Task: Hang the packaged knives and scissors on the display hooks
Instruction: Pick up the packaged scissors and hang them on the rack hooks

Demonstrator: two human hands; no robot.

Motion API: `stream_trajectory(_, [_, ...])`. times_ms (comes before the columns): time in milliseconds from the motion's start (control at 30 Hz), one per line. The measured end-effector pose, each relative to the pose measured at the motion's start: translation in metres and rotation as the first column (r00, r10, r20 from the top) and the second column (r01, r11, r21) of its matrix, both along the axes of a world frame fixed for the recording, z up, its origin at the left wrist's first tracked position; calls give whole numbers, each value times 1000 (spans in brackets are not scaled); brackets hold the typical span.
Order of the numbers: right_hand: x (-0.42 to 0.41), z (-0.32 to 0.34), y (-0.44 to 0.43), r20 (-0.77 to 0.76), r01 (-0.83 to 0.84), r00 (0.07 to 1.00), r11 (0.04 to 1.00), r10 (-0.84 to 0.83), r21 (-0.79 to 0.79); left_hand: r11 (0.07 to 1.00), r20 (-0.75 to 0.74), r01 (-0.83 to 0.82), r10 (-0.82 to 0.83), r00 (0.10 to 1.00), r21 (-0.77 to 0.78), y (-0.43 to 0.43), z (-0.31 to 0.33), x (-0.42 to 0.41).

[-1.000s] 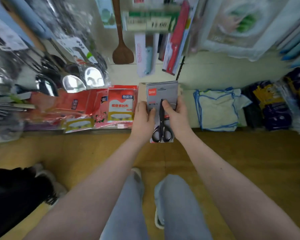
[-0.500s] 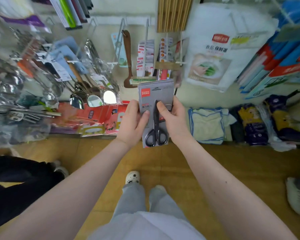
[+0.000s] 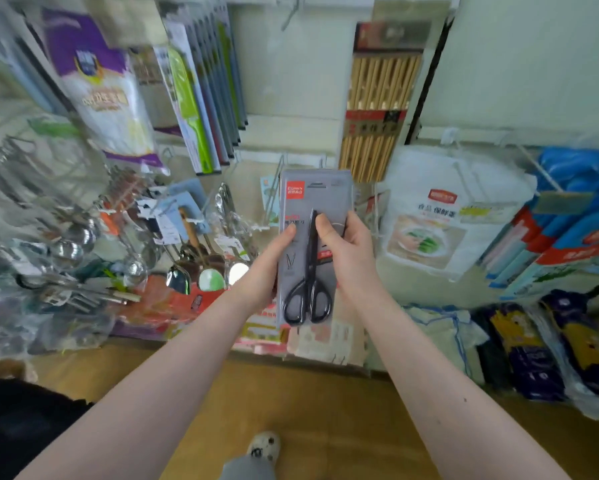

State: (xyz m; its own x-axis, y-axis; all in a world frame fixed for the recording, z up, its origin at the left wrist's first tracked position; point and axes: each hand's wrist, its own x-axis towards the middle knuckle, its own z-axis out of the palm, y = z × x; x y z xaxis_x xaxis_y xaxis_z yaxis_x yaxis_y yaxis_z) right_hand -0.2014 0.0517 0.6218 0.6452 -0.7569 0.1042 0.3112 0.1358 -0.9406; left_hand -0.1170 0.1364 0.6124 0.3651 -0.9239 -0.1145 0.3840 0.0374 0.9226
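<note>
A grey card pack of black scissors (image 3: pixel 308 237) stands upright in front of the display wall, its top edge near the lower hooks. My left hand (image 3: pixel 266 271) grips its left edge with the thumb on the front. My right hand (image 3: pixel 346 254) grips the right edge, thumb pressed beside the blades. Packaged knives (image 3: pixel 204 98) with green and grey handles hang in a row on a hook at the upper left. A bare metal hook (image 3: pixel 277 188) juts out just left of the pack's top.
Ladles and spoons (image 3: pixel 187 265) hang at the left. Boxed chopsticks (image 3: pixel 377 98) hang above the pack, a white bag pack (image 3: pixel 440 216) to its right, blue and red boxes (image 3: pixel 568 230) at far right. Red packets (image 3: pixel 173 303) and cloths (image 3: pixel 443 327) lie on the bottom shelf. Wooden floor below.
Both hands have lifted the scissors pack upward from the bottom shelf toward the hooks, and my view has tilted up along the display wall.
</note>
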Motion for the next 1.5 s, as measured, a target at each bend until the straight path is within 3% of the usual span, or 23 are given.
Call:
stream_trajectory(233, [54, 40, -1, -13, 42, 999, 998, -43, -52, 967, -25, 254, -254, 967, 34, 4, 43, 64])
stream_trajectory(433, [113, 79, 2, -35, 120, 991, 983, -126, -141, 946, -20, 319, -321, 947, -58, -2, 74, 121])
stream_trajectory(567, [141, 91, 2, -16, 168, 985, 976, -171, -141, 968, -22, 250, -250, 968, -17, -9, 88, 146])
stream_trajectory(700, [161, 93, -4, -38, 283, 953, 925, -301, -254, 978, -47, 206, -206, 977, -13, -20, 94, 157])
stream_trajectory(967, [173, 89, -24, -103, 381, 887, 839, -451, -390, 988, 85, 150, -153, 985, 37, -40, 92, 172])
stream_trajectory(1133, [173, 88, -37, -120, 395, 879, 845, -462, -361, 992, 67, 113, -116, 991, 50, -55, 88, 183])
stream_trajectory(1333, [172, 83, -50, -59, 414, 889, 853, -453, -318, 995, 221, -18, -3, 975, 95, -62, 89, 186])
stream_trajectory(1500, [162, 82, -62, 15, 490, 862, 824, -507, -284, 987, 318, -155, 133, 939, 46, -74, 89, 186])
